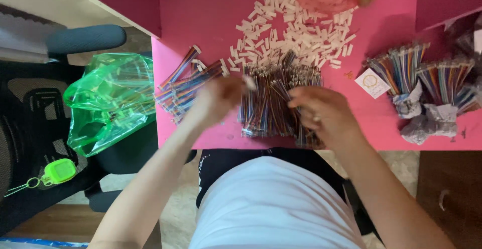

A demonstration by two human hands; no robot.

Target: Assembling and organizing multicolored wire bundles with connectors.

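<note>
Head view, person seated at pink counter.

Near: left hand blurred with motion, fingers drawn together on something small and pale at its tip, probably one white connector; cannot tell for sure. Right hand rests on the wire pile, fingers curled and pinching into the strands. The pile lies at counter centre, between the two hands, wire ends pointing to 12 o'clock.

Judgement: step in hand looks like mating a connector to one wire set. To do it well, separate a single set cleanly before lifting it (strands lie tight and will drag neighbours), and keep the pale piece squared to the wire ends.

Further out: connector heap at 12 o'clock of the pile, touching its far end. Loose ribbon wires at 9 o'clock, partly under the left hand; these could snag the wrist. Bundles at 3 o'clock, well apart, with crumpled paper and a small card. Green bag off the counter edge at 9 o'clock, on a chair.
</note>
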